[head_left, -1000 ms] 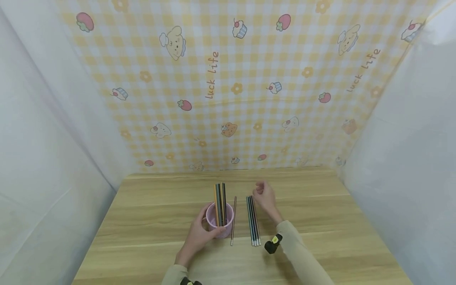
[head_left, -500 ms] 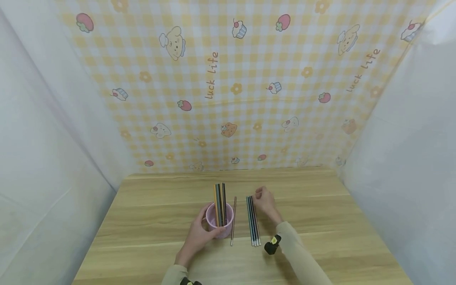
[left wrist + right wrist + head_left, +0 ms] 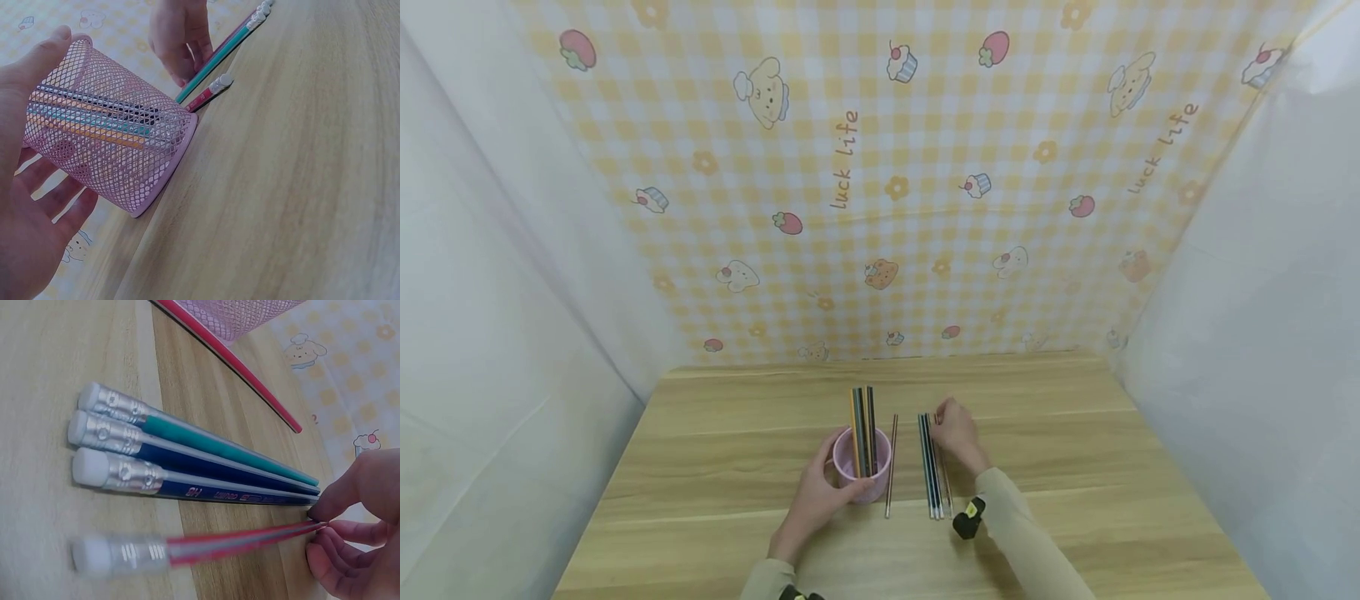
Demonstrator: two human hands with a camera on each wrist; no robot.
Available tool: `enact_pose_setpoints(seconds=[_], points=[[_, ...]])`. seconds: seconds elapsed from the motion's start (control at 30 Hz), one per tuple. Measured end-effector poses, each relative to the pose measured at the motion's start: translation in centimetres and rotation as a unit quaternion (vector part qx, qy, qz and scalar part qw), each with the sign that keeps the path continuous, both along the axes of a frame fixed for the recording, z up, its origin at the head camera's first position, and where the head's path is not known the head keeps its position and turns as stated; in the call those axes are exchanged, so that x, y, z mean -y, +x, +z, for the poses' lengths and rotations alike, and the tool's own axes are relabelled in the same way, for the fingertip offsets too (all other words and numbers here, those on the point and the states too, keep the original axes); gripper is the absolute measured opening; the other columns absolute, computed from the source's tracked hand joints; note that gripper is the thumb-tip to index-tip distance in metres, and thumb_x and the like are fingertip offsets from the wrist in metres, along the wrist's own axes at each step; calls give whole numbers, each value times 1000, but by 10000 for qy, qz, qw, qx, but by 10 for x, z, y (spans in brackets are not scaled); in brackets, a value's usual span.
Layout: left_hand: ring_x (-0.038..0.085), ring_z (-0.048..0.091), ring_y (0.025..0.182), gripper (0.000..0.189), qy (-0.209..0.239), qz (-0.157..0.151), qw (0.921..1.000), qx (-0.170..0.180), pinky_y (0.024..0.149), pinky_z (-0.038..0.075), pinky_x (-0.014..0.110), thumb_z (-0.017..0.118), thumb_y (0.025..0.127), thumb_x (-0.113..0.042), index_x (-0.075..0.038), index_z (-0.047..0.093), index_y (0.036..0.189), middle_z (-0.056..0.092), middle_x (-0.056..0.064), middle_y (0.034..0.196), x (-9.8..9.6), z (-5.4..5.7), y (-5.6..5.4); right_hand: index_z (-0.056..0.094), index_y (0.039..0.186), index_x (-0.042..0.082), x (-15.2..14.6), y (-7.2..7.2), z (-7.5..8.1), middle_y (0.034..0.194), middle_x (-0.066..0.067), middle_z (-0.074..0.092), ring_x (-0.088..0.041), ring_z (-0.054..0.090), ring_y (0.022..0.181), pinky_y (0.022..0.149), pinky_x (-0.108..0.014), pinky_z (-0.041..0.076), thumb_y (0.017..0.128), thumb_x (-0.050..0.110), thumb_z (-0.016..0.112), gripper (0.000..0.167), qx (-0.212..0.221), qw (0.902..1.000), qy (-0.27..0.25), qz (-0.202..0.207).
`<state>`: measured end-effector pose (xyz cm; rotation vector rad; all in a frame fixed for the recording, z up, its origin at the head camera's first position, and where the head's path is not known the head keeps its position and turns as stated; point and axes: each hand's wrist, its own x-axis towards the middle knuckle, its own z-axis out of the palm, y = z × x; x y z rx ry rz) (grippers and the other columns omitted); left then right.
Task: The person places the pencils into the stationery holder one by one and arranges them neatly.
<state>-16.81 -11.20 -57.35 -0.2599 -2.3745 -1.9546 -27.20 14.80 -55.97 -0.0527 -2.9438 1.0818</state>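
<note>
On the wood-grained tabletop point(image 3: 1060, 467), right of centre, a red-and-grey striped wooden pencil with a white eraser point(image 3: 219, 545) points its eraser end toward the person, its long axis running nearly straight away from them. The right hand point(image 3: 957, 429) pinches it by the far end between thumb and fingers; whether it is lifted off the wood cannot be told. Just to its left, roughly parallel and with erasers facing the same way, lie two dark blue pencils point(image 3: 219, 465) and one green pencil point(image 3: 212, 442). Farther left, a lone red pencil point(image 3: 892, 467) lies just beside a pink round mesh cup point(image 3: 128, 181), its far end angled slightly right. The left hand point(image 3: 820, 492) grasps the cup, in which a bunch of slim pencils point(image 3: 862, 417) stands upright. Beyond the pencils, wood reaches back to the yellow-and-white checked backdrop point(image 3: 820, 258); rightward, it spreads wide toward the white side wall point(image 3: 1247, 317).
</note>
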Motion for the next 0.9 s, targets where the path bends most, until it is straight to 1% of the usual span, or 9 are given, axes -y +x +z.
enact_pose_setpoints(seconds=[0.07,0.2,0.3,0.5,0.6,0.67,0.77,0.9], points=[[42,59,125,92,1,-2,10000,-2,103,52,58,91,74,-18,-14,43,153,55,16,143,0,0,0,59,98,-2,1,0,1,89,-13,63,-28,59,80,66,-37,53,78,3,67,22,24,9999,157,-64],[41,59,125,93,-33,15,10000,9,103,52,58,91,74,-18,-13,43,153,56,15,143,0,0,0,61,97,-2,1,1,2,92,-14,66,-28,60,82,70,-39,55,80,4,67,19,108,9995,280,-94],[41,59,124,93,-53,20,10000,44,102,52,58,91,74,-19,-13,43,153,56,15,142,0,0,0,62,97,-4,1,4,4,95,-17,68,-28,62,81,72,-41,57,80,4,66,19,38,9994,337,-78],[41,60,123,93,-39,8,10000,65,102,53,57,91,74,-18,-14,43,153,56,15,142,0,1,0,63,96,-4,-2,4,5,91,-17,69,-26,61,75,68,-41,57,81,6,66,18,-171,9986,495,46],[41,60,123,93,-51,10,10000,34,101,53,57,91,74,-19,-13,43,153,56,15,141,0,1,0,62,96,-5,-3,2,6,90,-17,68,-26,61,75,70,-43,57,82,4,66,17,-201,9989,409,81],[40,60,123,93,-52,15,10000,13,101,54,57,91,74,-19,-13,43,153,56,15,141,0,1,0,63,98,-7,-5,1,8,89,-18,69,-25,62,73,66,-41,57,82,3,65,18,-294,9990,294,137],[40,60,123,92,-45,21,10000,-19,101,53,57,92,73,-19,-14,44,152,57,15,140,0,1,1,63,103,-9,-6,-1,12,91,-21,71,-23,63,70,59,-34,55,85,2,64,22,-382,9991,80,138],[40,60,123,91,-25,22,10000,-35,102,52,59,92,73,-19,-15,45,152,57,15,140,0,0,0,62,111,-10,-6,-2,21,94,-22,73,-20,65,68,54,-27,53,88,3,61,26,-311,9990,-301,73]])
